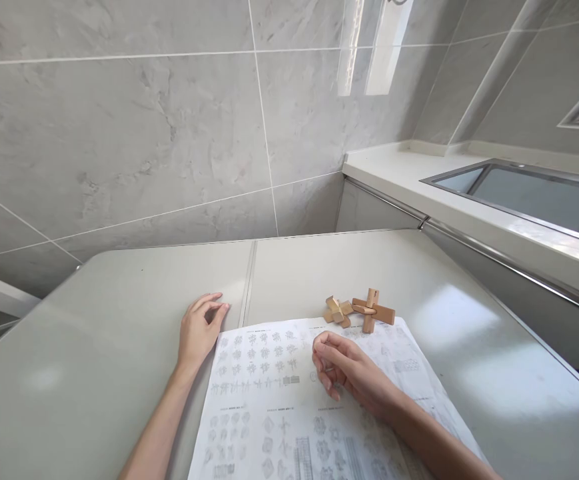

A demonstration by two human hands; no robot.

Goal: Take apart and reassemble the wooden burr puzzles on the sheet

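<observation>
My left hand (200,331) rests on the table just off the left edge of a large printed sheet (289,393). Its fingers are bent, with a gap between thumb and forefinger, and nothing is in it. Over the sheet lies my right hand (344,367), fingers loosely curled and slightly apart, with no object visible in it. Beyond that hand, at the sheet's far edge, are two wooden interlocking puzzles: a small pale one (338,312) and a larger brown cross-shaped one (373,311). Neither hand touches them. Rows of small diagrams cover the sheet.
The light table (119,293) has a seam (249,280) running across it. A grey tiled wall (169,133) rises behind. To the right stands a white counter (394,167) with a metal-rimmed sink (534,193) and a metal rail (494,260) along its front.
</observation>
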